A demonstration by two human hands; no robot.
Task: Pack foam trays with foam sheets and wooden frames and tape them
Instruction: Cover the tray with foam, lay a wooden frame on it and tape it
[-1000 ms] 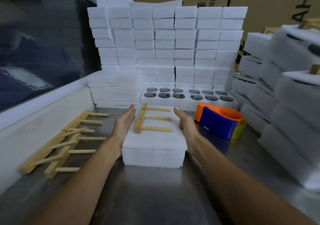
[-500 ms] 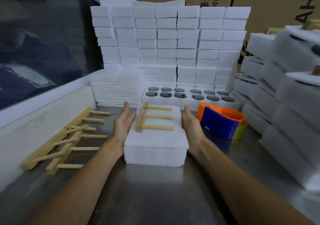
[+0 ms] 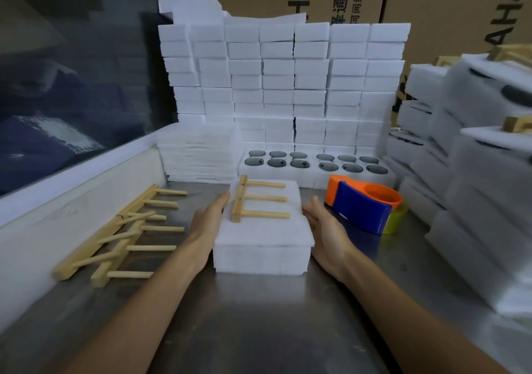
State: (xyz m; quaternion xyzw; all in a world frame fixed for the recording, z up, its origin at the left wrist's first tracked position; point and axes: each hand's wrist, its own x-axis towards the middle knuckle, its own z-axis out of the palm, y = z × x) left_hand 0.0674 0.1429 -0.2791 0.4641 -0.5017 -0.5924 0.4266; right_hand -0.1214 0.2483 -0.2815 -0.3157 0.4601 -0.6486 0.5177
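Right hand (image 3: 325,226) drawn slightly off foam tray (image 3: 262,247), left hand (image 3: 208,221) seemingly touching

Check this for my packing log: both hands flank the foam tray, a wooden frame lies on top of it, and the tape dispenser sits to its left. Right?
Not quite. In the head view the tape dispenser sits right of the foam tray, not left. The rest holds: the left hand and right hand flank it, and a wooden frame lies on top.

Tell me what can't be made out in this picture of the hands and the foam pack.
Head view, the only one:
- Inside of the foam pack: covered by its top sheet and the wooden frame.
- Left hand fingertips: behind the pack's edge.
- Tape roll in the tape dispenser: mostly hidden by its blue body.
- Stacks at right: blurred, cut off by the edge.
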